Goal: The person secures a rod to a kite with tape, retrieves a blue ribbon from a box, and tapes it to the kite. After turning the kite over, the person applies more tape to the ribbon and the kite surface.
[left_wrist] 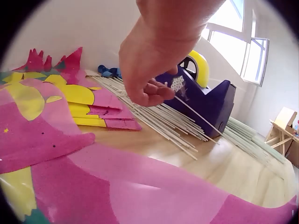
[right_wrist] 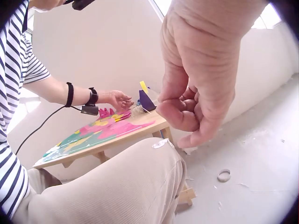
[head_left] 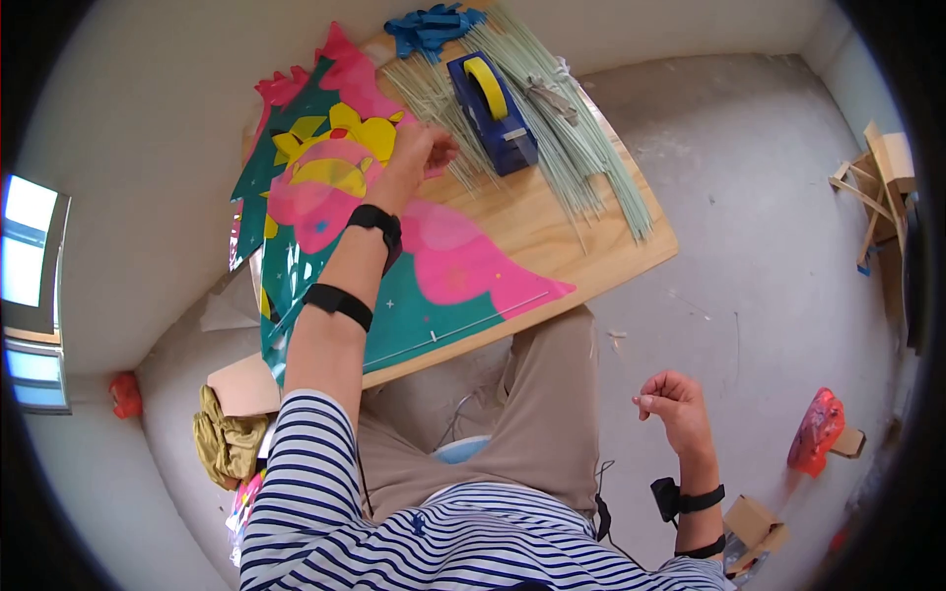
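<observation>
Thin stick (left_wrist: 198, 112) is above table (head_left: 552, 227), beside tape dispenser (head_left: 516, 150); left hand (left_wrist: 150, 65) pinches its end between thumb and fingers. Stick should be light, springy, easy to snap; middle looks better place for hold. Printed sheet (head_left: 458, 258), left, looks soft, maybe slippery. Right hand (right_wrist: 201, 70) curls fingers; cannot tell if they pinch something. Dispenser carries yellow tape roll (head_left: 485, 87). Cardboard box (head_left: 755, 522), near right: contents unclear.

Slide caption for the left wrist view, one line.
Left hand pinching a thin stick beside the tape dispenser.
</observation>
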`<state>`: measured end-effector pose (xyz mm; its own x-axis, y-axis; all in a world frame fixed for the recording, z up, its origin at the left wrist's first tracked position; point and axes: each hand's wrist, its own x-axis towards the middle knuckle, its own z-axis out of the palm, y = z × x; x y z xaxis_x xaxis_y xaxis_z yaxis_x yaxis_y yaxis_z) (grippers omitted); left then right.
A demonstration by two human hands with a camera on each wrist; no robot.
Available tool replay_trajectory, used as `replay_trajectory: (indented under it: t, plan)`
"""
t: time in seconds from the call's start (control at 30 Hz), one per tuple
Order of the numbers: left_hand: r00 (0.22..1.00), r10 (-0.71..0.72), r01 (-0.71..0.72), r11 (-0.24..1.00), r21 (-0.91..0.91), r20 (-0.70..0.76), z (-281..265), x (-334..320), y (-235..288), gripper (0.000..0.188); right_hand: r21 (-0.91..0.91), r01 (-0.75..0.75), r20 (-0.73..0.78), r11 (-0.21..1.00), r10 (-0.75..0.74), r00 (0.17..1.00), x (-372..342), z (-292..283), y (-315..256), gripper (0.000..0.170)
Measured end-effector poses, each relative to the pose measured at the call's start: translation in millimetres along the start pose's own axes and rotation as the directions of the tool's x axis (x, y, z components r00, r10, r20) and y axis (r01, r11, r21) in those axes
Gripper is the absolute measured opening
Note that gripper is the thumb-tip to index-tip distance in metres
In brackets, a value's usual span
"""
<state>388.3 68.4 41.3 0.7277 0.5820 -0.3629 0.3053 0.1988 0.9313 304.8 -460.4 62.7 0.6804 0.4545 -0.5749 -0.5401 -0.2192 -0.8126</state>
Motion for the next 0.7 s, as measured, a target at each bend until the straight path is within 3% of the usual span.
replay_trajectory:
  t: [0.03, 0.13, 0.23, 0.3, 0.33, 0.43, 0.53, 0.7]
  plan:
    - [0.998, 0.064, -0.064, 0.998, -0.027, -0.023, 1, 5, -4, 0.015, -0.001, -0.01, 0.001, 1.0, 0.01, 1.0, 1, -1, 1, 0.008]
    - [0.902, 0.391, -0.33, 0.898, 0.29, -0.182, 9, 7, -22, 0.018, -0.007, -0.033, -0.008, 0.999, 0.033, 0.999, 5, -2, 4, 0.007]
    - [0.957, 0.259, -0.237, 0.958, 0.159, -0.132, 23, -22, -30, 0.018, -0.011, -0.043, -0.012, 0.999, 0.043, 0.999, 10, -3, 8, 0.007]
    - [0.998, 0.059, -0.062, 0.979, -0.196, -0.024, 44, -54, -32, 0.017, -0.021, -0.047, -0.012, 0.999, 0.047, 0.999, 13, -2, 9, 0.007]
    - [0.998, -0.024, 0.043, 0.932, -0.359, 0.056, 56, -62, -34, 0.017, -0.026, -0.047, -0.014, 0.999, 0.047, 0.999, 14, -1, 10, 0.006]
    - [0.96, -0.235, 0.279, 0.736, -0.617, 0.153, 87, -64, -33, 0.013, -0.039, -0.038, -0.018, 0.999, 0.037, 0.999, 16, 0, 13, 0.006]
    - [0.95, -0.295, 0.26, 0.58, -0.772, 0.098, 114, -62, -28, 0.013, -0.02, -0.018, -0.005, 1.0, 0.017, 1.0, 15, 0, 14, 0.003]
    - [0.932, -0.36, 0.217, 0.486, -0.847, 0.033, 136, -61, -21, 0.008, -0.007, 0.008, 0.009, 1.0, -0.008, 1.0, 16, -1, 19, 0.003]
